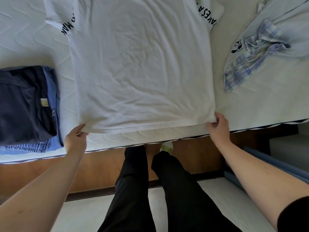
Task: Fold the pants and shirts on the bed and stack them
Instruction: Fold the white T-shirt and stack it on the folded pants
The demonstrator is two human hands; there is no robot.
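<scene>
A white T-shirt point(142, 64) with black lettering on its sleeves lies spread flat on the bed point(30, 30), its hem toward me. My left hand point(76, 139) pinches the hem's left corner. My right hand point(217, 126) pinches the right corner. To the left sits a stack of folded clothes point(26, 104), dark navy on top and blue denim beneath. At the right lies an unfolded heap: a pale garment with a black print point(237, 46) and a blue plaid shirt point(247, 64).
The mattress's front edge point(150, 141) runs just below my hands, with the wooden bed frame point(100, 168) under it. My legs in black trousers point(158, 190) stand on the pale floor. A blue object point(267, 166) is by the floor at the right.
</scene>
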